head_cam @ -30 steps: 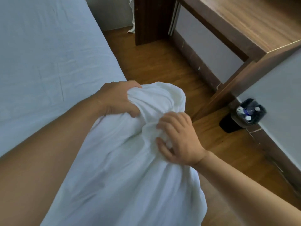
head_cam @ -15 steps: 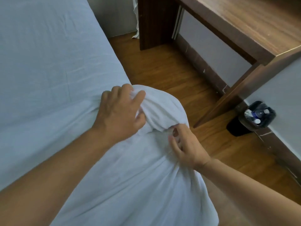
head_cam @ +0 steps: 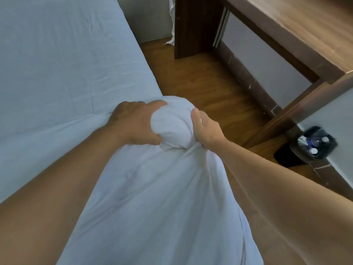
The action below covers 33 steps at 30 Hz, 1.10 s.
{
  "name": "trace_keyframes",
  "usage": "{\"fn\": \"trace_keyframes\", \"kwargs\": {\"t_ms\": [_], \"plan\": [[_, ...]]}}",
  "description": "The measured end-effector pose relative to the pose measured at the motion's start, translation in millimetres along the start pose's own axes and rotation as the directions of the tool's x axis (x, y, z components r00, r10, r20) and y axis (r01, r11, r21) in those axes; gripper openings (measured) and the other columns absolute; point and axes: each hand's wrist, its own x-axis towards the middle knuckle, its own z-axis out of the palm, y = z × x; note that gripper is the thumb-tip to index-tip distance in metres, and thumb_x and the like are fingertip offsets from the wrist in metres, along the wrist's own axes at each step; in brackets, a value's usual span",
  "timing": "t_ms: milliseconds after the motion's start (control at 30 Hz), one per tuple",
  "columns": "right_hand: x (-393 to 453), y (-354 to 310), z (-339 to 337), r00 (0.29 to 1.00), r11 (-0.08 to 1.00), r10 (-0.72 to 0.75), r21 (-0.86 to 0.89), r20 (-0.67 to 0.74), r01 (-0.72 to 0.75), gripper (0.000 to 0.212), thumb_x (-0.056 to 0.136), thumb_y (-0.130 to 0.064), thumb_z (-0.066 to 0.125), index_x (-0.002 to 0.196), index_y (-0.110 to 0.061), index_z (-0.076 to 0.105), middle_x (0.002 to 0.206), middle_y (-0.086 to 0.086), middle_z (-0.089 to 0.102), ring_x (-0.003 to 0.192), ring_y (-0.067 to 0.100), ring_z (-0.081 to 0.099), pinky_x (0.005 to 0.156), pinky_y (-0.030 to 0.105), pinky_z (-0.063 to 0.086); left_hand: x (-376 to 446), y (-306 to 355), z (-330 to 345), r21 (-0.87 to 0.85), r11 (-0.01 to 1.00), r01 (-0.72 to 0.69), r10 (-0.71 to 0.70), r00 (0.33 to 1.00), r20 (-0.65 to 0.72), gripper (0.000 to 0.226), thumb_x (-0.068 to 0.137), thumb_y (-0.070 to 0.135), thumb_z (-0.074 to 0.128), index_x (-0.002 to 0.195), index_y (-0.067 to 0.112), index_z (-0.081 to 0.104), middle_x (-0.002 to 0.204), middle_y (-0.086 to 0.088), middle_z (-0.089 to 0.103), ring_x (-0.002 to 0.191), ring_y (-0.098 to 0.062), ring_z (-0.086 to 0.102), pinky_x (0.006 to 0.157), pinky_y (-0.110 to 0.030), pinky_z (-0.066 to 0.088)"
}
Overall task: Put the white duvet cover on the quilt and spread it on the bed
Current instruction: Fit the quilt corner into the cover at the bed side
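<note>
Where the cover sits: duvet cover [head_cam: 152, 197] bunched into a ball at frame centre, at the bed [head_cam: 57, 73] edge.
Left hand [head_cam: 133, 123]: gripping the ball's left side.
Right hand [head_cam: 207, 129]: gripping its right side.
Right of frame: desk [head_cam: 296, 35], bin [head_cam: 313, 146].

Bare forearms, no sleeves; both hands [head_cam: 172, 125] w/o rings, gloves.

No readable text, labels or numbers anywhere.
</note>
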Motion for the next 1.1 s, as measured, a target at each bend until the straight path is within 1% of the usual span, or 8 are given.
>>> {"fn": "trace_keyframes", "kwargs": {"t_ms": [167, 267, 400, 567, 733, 867, 967, 1100], "plan": [[-21.3, 30.7, 30.3, 0.991, 0.989, -0.131, -0.070, 0.021, 0.133, 0.091, 0.088, -0.080, 0.041, 0.156, -0.021, 0.026, 0.153, -0.002, 0.039, 0.144, 0.022, 0.038, 0.116, 0.039, 0.034, 26.1, -30.4, -11.8, -0.295, 0.950, 0.100, -0.071, 0.992, 0.108, 0.099, 0.046, 0.061, 0.077, 0.134, 0.053, 0.033, 0.117, 0.003, 0.062, 0.104, -0.027, 0.054, 0.088, -0.038, 0.049], [-74.6, 69.1, 44.3, 0.967, 0.950, -0.224, -0.193, 0.124, 0.245, 0.082, 0.097, -0.042, 0.052, 0.162, -0.019, 0.009, 0.161, 0.000, 0.033, 0.144, 0.021, 0.039, 0.117, 0.035, 0.033, 34.5, -42.6, -21.2, -0.349, 0.926, 0.143, -0.082, 0.980, 0.184, 0.092, 0.044, 0.061, 0.082, 0.126, 0.048, 0.042, 0.113, 0.007, 0.059, 0.103, -0.022, 0.054, 0.083, -0.036, 0.050], [-89.9, 67.4, 27.7, 0.950, 0.960, -0.267, -0.037, 0.162, 0.277, 0.071, 0.088, -0.004, 0.050, 0.152, -0.026, 0.028, 0.138, -0.017, 0.046, 0.124, 0.002, 0.048, 0.101, 0.003, 0.028, 40.3, -47.8, -29.6, -0.366, 0.924, 0.110, -0.025, 0.973, 0.229, 0.089, 0.042, 0.064, 0.078, 0.124, 0.046, 0.051, 0.121, 0.010, 0.060, 0.107, -0.017, 0.056, 0.090, -0.039, 0.051], [-125.7, 95.8, 12.7, 0.719, 0.657, -0.651, -0.296, 0.243, 0.694, 0.019, 0.100, -0.021, 0.054, 0.115, -0.013, 0.061, 0.115, 0.000, 0.059, 0.108, 0.018, 0.055, 0.102, 0.028, 0.044, 0.0, -43.5, -5.3, -0.018, 1.000, 0.014, -0.019, 0.935, -0.354, 0.096, 0.061, 0.089, 0.047, 0.137, 0.032, 0.053, 0.112, -0.003, 0.051, 0.105, -0.029, 0.050, 0.094, -0.046, 0.041], [-141.2, 146.4, 3.6, 0.902, 0.776, 0.039, -0.582, 0.430, 0.244, 0.087, 0.077, -0.078, -0.012, 0.085, -0.028, 0.058, 0.079, -0.014, 0.059, 0.086, 0.019, 0.064, 0.080, 0.036, 0.048, -113.8, -116.1, 44.3, 0.224, 0.945, 0.239, -0.109, 0.875, -0.472, 0.111, 0.060, 0.088, 0.050, 0.152, 0.028, 0.040, 0.146, -0.017, 0.044, 0.127, -0.043, 0.045, 0.101, -0.053, 0.032], [-138.3, 131.3, 7.3, 0.999, 0.967, -0.007, -0.256, -0.048, -0.005, 0.038, 0.101, -0.035, 0.049, 0.064, -0.028, 0.052, 0.064, -0.012, 0.059, 0.072, 0.024, 0.060, 0.070, 0.043, 0.048, -198.7, -203.3, 54.4, 0.185, 0.849, 0.495, -0.388, 0.822, -0.418, 0.115, 0.053, 0.084, 0.047, 0.155, 0.031, 0.037, 0.148, -0.023, 0.039, 0.130, -0.049, 0.042, 0.100, -0.058, 0.031], [-128.1, 51.6, 23.8, 0.785, 0.881, -0.458, -0.332, -0.416, 0.338, 0.015, 0.095, -0.002, 0.055, 0.097, -0.012, 0.066, 0.092, 0.006, 0.063, 0.087, 0.033, 0.058, 0.079, 0.054, 0.049, -213.4, -217.3, 64.4, 0.167, 0.837, 0.521, -0.446, 0.826, -0.344, 0.108, 0.056, 0.078, 0.056, 0.152, 0.029, 0.042, 0.147, -0.016, 0.048, 0.128, -0.044, 0.047, 0.099, -0.053, 0.032], [-135.4, -119.2, 117.0, 0.433, 0.390, -0.901, -0.449, -0.008, 0.804, 0.039, 0.089, -0.018, 0.063, 0.125, -0.004, 0.064, 0.130, 0.018, 0.059, 0.120, 0.042, 0.054, 0.096, 0.051, 0.040, -209.4, -217.2, 74.1, 0.111, 0.861, 0.496, -0.444, 0.840, -0.311, 0.105, 0.057, 0.067, 0.077, 0.150, 0.035, 0.042, 0.145, -0.007, 0.052, 0.128, -0.039, 0.048, 0.102, -0.049, 0.031]]}}
